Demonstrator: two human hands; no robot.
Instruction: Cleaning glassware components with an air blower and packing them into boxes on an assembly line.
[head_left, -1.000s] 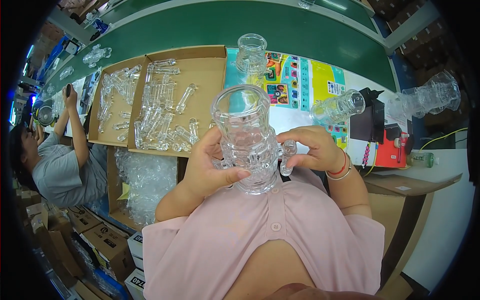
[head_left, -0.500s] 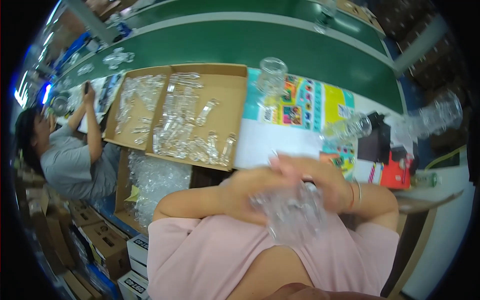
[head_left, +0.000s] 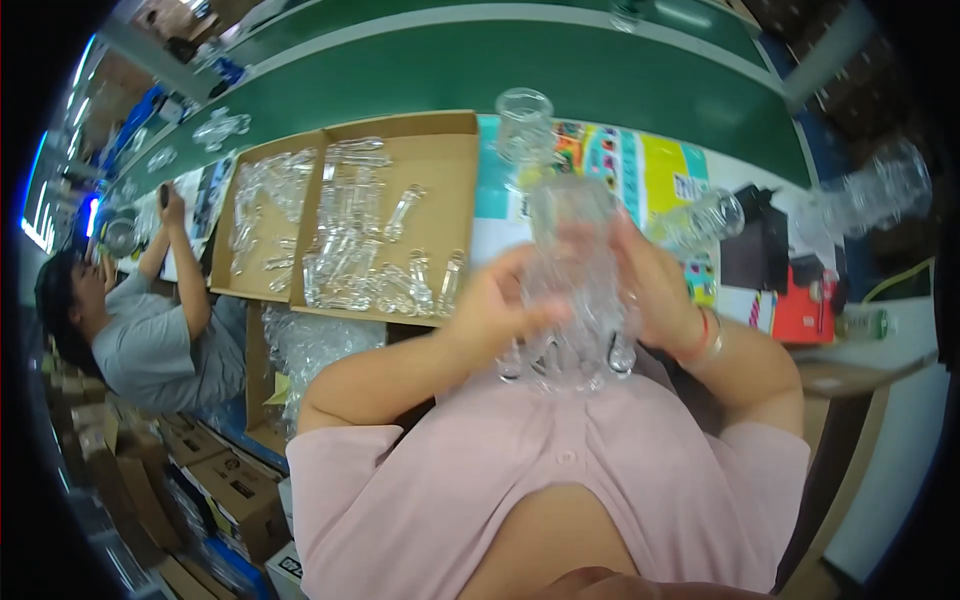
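Note:
A large clear glass vessel (head_left: 572, 290) with a wide neck and small tubes at its base is held up close in front of my chest. My left hand (head_left: 490, 305) grips its left side and my right hand (head_left: 645, 290) grips its right side. The glass is blurred by motion. A bracelet sits on my right wrist. Behind it on the table another clear glass piece (head_left: 524, 125) stands upright, and a third glass piece (head_left: 705, 218) lies on its side to the right.
A flat cardboard tray (head_left: 450, 165) holds several clear glass tubes at the left. A black box (head_left: 755, 255) and red box (head_left: 805, 310) are at the right. A co-worker in a grey shirt (head_left: 140, 340) sits at the far left. Cardboard cartons (head_left: 220, 480) stand below.
The glass vessel dropped low against my chest half a second ago and is now raised again between both hands. The camera view has shifted.

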